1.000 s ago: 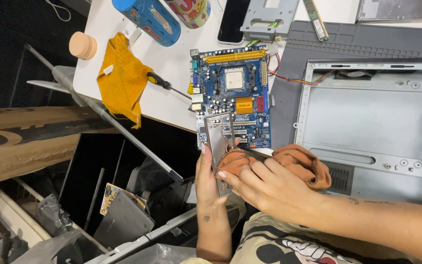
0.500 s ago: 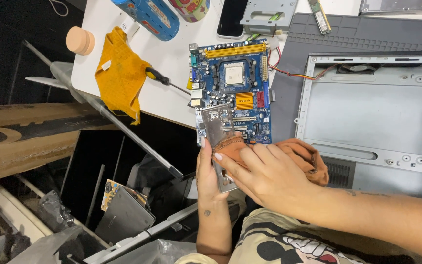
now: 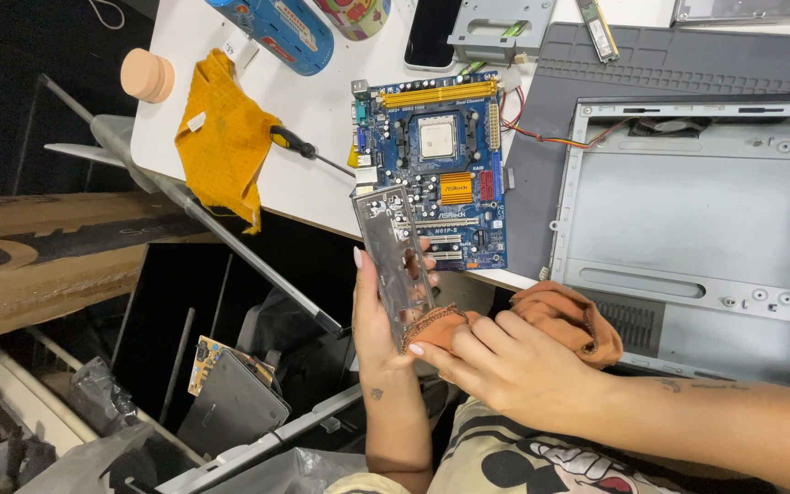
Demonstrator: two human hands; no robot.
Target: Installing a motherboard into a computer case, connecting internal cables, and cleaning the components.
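My left hand (image 3: pixel 378 320) grips the metal plate (image 3: pixel 393 261) upright; my right hand (image 3: pixel 496 366) pinches the orange cloth (image 3: pixel 564 316) at its bottom, lower than before.

One head-worn camera looks steeply down, close over the hands at lower centre of the frame; the white table (image 3: pixel 322 187) fills the upper half.
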